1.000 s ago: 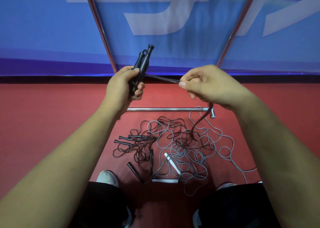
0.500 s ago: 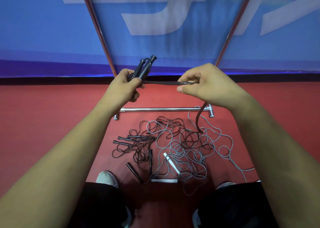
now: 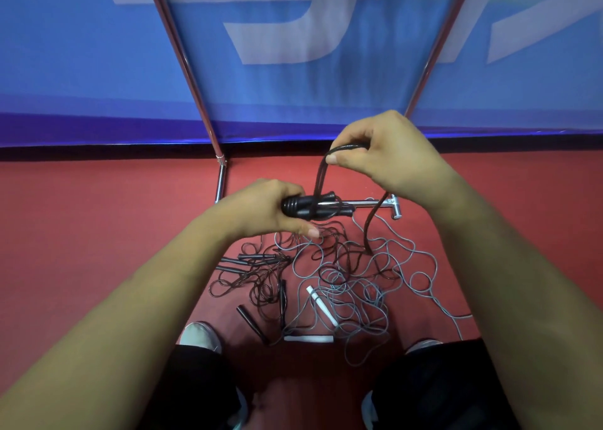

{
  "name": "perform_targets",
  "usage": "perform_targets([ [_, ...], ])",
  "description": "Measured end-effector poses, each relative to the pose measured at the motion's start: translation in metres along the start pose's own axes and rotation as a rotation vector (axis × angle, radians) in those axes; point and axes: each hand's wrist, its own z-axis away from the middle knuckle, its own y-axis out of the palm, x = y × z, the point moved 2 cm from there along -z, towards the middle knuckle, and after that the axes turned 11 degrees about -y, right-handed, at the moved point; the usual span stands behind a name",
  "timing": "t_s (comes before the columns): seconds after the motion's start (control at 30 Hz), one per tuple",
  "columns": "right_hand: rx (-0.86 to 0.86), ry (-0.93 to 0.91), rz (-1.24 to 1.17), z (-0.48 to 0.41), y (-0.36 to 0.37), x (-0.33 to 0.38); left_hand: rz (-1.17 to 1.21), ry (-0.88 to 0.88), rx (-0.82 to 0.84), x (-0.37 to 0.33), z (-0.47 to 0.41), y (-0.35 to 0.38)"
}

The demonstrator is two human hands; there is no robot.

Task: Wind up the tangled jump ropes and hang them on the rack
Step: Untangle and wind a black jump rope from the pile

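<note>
Fingers (image 3: 284, 192) of my left hand (image 3: 257, 212) curled round the paired black plastic rope handles (image 3: 321, 209), tipped from upright to level. My right hand (image 3: 388, 165) pinched the thin black cord (image 3: 320, 178) above them, so winding had begun. Tangled grey and black ropes (image 3: 329, 276) lay nearer me.

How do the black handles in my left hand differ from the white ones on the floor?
The black handles are held together in the left hand, black rope looped over them; the white handles lie apart on the floor amid loose grey rope. Both are pairs.
</note>
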Motion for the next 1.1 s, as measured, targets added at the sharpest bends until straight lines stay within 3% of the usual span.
perform_targets([
  [0.13, -0.084, 0.054, -0.032, 0.000, 0.000, -0.008, 0.049, 0.090, -0.002, -0.005, 0.002, 0.003],
  [0.27, -0.140, 0.125, -0.097, 0.000, -0.001, -0.021, 0.165, 0.221, 0.128, -0.014, 0.008, 0.005],
  [0.43, -0.184, 0.230, -0.327, 0.003, -0.003, -0.044, 0.808, 0.224, 0.203, -0.011, 0.010, 0.001],
  [0.6, -0.032, 0.256, -0.399, 0.001, 0.003, -0.044, 1.231, 0.234, 0.026, -0.011, 0.007, -0.013],
  [0.8, 0.054, 0.228, -0.382, 0.000, 0.005, -0.042, 1.326, 0.081, -0.086, -0.004, 0.005, -0.020],
  [0.9, 0.121, 0.204, -0.262, 0.002, 0.006, -0.037, 1.309, 0.068, -0.093, -0.002, 0.004, -0.020],
  [1.1, 0.060, 0.175, -0.047, -0.001, 0.010, -0.033, 1.349, 0.027, -0.159, 0.004, 0.000, -0.028],
])
